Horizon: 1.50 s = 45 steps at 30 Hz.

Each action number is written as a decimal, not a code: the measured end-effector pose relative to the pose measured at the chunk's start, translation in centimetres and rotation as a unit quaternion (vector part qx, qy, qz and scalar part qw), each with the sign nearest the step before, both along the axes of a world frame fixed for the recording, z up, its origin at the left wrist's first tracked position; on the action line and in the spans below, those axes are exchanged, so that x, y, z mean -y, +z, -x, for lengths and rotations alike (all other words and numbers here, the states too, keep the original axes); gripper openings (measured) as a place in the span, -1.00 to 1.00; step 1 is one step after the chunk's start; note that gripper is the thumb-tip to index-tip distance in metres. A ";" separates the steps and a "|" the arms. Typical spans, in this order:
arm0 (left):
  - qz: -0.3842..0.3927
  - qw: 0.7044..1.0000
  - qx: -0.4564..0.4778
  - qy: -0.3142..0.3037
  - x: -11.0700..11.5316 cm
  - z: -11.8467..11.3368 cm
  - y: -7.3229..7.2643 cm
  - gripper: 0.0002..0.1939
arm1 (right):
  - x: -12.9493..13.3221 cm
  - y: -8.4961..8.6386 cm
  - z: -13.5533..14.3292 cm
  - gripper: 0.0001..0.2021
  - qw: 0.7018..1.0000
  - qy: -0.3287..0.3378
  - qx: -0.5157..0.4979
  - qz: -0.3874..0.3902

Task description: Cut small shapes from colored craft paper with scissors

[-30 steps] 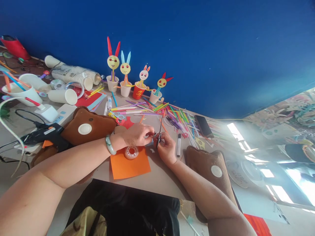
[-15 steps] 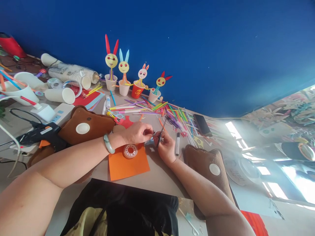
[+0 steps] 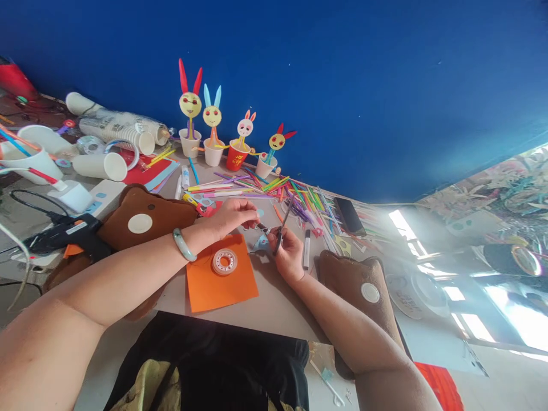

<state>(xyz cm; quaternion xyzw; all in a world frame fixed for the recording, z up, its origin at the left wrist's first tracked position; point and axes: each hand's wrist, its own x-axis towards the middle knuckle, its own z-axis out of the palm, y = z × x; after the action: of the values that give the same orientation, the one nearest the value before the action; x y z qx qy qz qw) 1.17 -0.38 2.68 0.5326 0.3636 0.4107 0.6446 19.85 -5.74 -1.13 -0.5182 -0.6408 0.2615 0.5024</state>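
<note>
**Scissors (image 3: 278,241) in the right hand (image 3: 289,256), by the orange paper (image 3: 242,290)**

From where I stand, the right hand is curled tight around the scissors, just right of the paper, with the tip pointing away. The left hand (image 3: 235,217) is up past the paper's far edge, fingers bent. A tiny dark thing (image 3: 262,228) sits between the two hands. I can't tell if the left fingers pinch it. A little blue bit (image 3: 260,244) is near the paper's far right corner.

The tape (image 3: 225,272) lies flat on the paper. A pen (image 3: 306,251) is right of it. Lots of straws (image 3: 310,206) are past the paper. Farther past it, four bunnies (image 3: 213,116) stand in cups (image 3: 213,153).
</note>
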 end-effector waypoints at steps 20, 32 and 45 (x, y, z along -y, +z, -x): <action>0.014 0.997 0.066 0.041 -0.4 0.5 1.4 -0.84 | -0.4 2.7 -1.4 -0.55 0.980 0.146 0.104 0.085; 0.021 0.997 0.077 -0.012 -0.1 1.2 1.9 -0.85 | -0.9 4.1 -2.2 -0.48 0.945 0.241 0.104 0.195; -0.015 0.992 0.086 -0.094 0.0 1.7 2.0 -0.86 | -1.2 4.5 -3.1 -0.49 0.930 0.298 0.097 0.193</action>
<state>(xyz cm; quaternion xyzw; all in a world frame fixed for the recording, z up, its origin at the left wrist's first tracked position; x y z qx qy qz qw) -0.50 -0.42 4.70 0.5364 0.2493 0.3982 0.7011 22.92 -4.55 3.41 -0.4134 -0.7486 0.4658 0.2272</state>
